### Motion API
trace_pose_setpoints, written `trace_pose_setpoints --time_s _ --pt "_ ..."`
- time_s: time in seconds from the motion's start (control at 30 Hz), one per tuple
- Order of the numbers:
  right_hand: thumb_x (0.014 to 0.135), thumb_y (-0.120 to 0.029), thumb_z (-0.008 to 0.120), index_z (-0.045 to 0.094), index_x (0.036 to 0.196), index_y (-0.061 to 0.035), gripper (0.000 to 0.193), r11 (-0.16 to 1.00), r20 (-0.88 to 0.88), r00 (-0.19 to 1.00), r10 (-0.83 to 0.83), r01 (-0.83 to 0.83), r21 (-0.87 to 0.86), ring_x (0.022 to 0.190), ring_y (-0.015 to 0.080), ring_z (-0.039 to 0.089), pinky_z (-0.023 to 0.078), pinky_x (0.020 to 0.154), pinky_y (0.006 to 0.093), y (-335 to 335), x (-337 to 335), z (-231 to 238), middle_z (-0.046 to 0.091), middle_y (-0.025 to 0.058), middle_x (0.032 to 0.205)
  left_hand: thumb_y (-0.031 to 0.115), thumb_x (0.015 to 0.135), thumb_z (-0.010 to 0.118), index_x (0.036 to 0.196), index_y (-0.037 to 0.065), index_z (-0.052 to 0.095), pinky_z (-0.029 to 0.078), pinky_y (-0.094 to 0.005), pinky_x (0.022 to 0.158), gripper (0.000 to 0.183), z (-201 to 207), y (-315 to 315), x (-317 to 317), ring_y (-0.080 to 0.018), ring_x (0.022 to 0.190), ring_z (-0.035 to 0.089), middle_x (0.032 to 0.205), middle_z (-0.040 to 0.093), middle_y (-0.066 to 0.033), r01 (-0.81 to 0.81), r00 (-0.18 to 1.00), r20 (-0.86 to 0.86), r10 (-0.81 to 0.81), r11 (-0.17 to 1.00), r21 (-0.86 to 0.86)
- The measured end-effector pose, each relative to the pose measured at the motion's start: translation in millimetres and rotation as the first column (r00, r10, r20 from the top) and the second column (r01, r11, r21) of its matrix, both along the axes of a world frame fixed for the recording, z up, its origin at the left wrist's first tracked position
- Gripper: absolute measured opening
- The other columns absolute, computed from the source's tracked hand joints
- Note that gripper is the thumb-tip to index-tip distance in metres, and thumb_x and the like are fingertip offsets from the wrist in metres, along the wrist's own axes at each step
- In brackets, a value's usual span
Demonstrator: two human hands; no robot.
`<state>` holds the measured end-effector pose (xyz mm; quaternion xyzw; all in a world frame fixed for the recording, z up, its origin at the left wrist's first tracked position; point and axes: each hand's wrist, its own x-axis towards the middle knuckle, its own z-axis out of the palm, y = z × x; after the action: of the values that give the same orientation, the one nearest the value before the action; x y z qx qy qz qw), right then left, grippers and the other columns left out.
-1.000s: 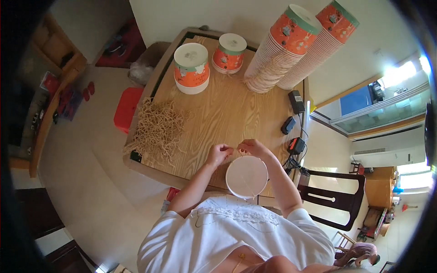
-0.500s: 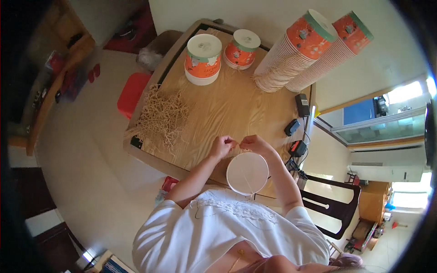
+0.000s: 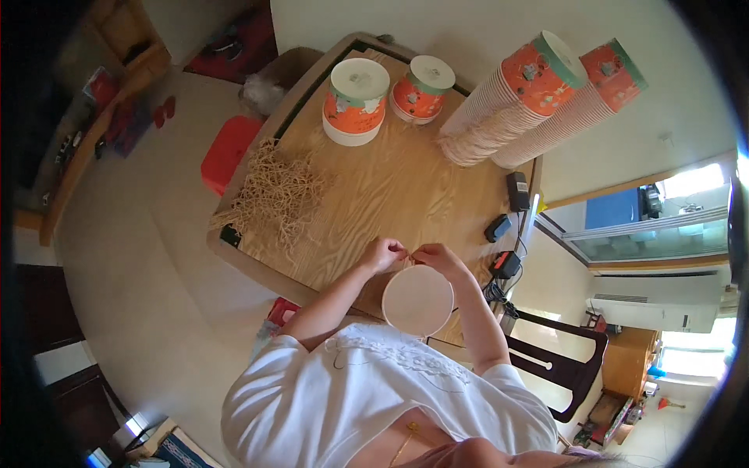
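Note:
A round white paper tub [image 3: 418,301] is at the table's near edge, close against my body, its circular white face turned up. At its far rim my left hand [image 3: 385,253] and my right hand [image 3: 438,258] meet almost fingertip to fingertip, both pinched closed. A thin tan strand shows faintly between the fingertips; its ends are too small to make out. Farther left on the table lies a loose tangled heap of tan strands [image 3: 279,195], like the one in my fingers.
Upside-down orange-and-green paper tubs [image 3: 355,117] [image 3: 419,101] stand at the back. Two tall leaning stacks of tubs [image 3: 499,109] [image 3: 581,101] rise at the back right, strands draped on the nearer. Black adapters [image 3: 518,192] and cords line the right edge, near a dark chair [image 3: 558,363].
My fingertips stay together at the tub's far rim, having drawn slightly closer to each other. The thin line that crossed the tub's white face no longer shows. The whole view has shifted slightly.

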<state>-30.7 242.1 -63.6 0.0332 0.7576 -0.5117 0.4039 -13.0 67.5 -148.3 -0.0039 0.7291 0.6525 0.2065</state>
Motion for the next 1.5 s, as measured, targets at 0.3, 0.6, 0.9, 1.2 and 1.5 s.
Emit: trace_pose_setpoints --time_s 0.3,0.6,0.9,1.2,1.5 --pt "0.083 -0.021 0.058 0.064 0.076 -0.0026 0.021 0.985 0.062 0.989 -0.137 0.142 -0.093 0.059 0.0065 0.051 0.04 0.052 0.0213 5.0 2.6 -23.4 0.057 -0.001 0.066 0.013 0.072 0.069 0.076 0.005 0.066 0.047 -0.0256 0.06 0.009 0.5 8.2 -2.8 -0.0098 0.064 0.059 0.071 0.065 -0.0043 -0.037 0.997 -0.074 0.03 0.994 -0.104" --pt "0.081 -0.023 0.062 0.064 0.072 -0.0055 0.019 0.996 0.152 0.986 -0.065 0.072 -0.043 0.05 0.0045 0.047 0.035 0.043 0.0194 0.3 -7.0 -18.8 0.056 -0.0026 0.059 0.011 0.072 0.068 0.076 0.003 0.065 0.048 -0.0254 0.059 0.009 8.9 7.7 -4.7 -0.0107 0.063 0.06 0.069 0.065 -0.0057 -0.037 0.993 -0.116 0.023 0.993 -0.113" --pt "0.079 -0.021 0.064 0.065 0.073 -0.0053 0.017 0.997 0.182 0.981 -0.074 0.076 -0.006 0.049 0.0045 0.047 0.033 0.041 0.0196 4.8 -12.2 -32.0 0.055 -0.0021 0.059 0.01 0.071 0.068 0.073 0.003 0.063 0.048 -0.027 0.057 0.009 7.5 9.7 -4.2 -0.0121 0.061 0.06 0.067 0.064 -0.0068 -0.098 0.979 -0.191 0.075 0.989 -0.112" --pt "0.076 -0.018 0.063 0.063 0.071 -0.0056 0.013 0.991 0.083 0.993 0.082 -0.09 0.097 0.055 0.0047 0.049 0.038 0.047 0.0201 4.6 -8.0 -14.0 0.055 -0.0038 0.061 0.011 0.07 0.068 0.071 0.004 0.062 0.048 -0.0288 0.057 0.009 11.7 6.4 -2.3 -0.0132 0.06 0.06 0.066 0.063 -0.0085 -0.129 0.974 -0.213 0.079 0.964 -0.233" --pt "0.079 -0.02 0.061 0.064 0.074 -0.0047 0.016 0.996 0.156 0.986 0.066 -0.074 0.049 0.057 0.005 0.05 0.038 0.049 0.0197 4.4 -9.9 0.8 0.056 -0.0037 0.063 0.016 0.077 0.063 0.075 0.008 0.063 0.045 -0.0243 0.053 0.008 26.2 -8.6 -10.2 -0.0095 0.06 0.057 0.069 0.062 -0.0017 -0.138 0.904 0.426 0.024 0.961 0.238"
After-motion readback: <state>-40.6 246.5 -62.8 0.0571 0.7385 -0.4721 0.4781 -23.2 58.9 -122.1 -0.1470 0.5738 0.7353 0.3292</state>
